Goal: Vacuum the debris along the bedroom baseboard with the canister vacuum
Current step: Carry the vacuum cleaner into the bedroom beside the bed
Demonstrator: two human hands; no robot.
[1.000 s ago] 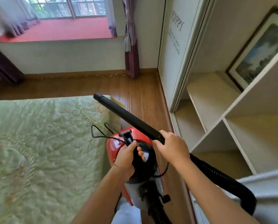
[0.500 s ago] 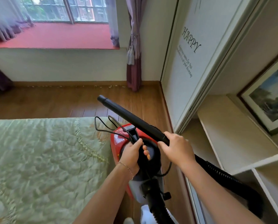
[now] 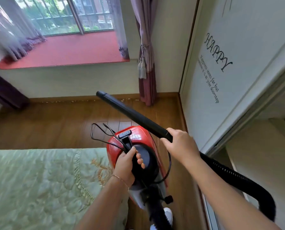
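Holding canister vacuum [image 3: 138,135] up, bed [image 3: 39,188] crowding its left side
handle [image 3: 127,141] clutched in left grip [image 3: 125,165] — wand [image 3: 130,112] clutched in right grip [image 3: 180,146]

Daylight comes in through the window [image 3: 63,15] ahead of me, so the room is bright and evenly lit, with a white glint on the red vacuum body [image 3: 135,135]. The wide lens bows the wardrobe door [image 3: 238,72] at the edge. The sheer curtain [image 3: 5,30] and bedspread [image 3: 39,180] look softly smeared.
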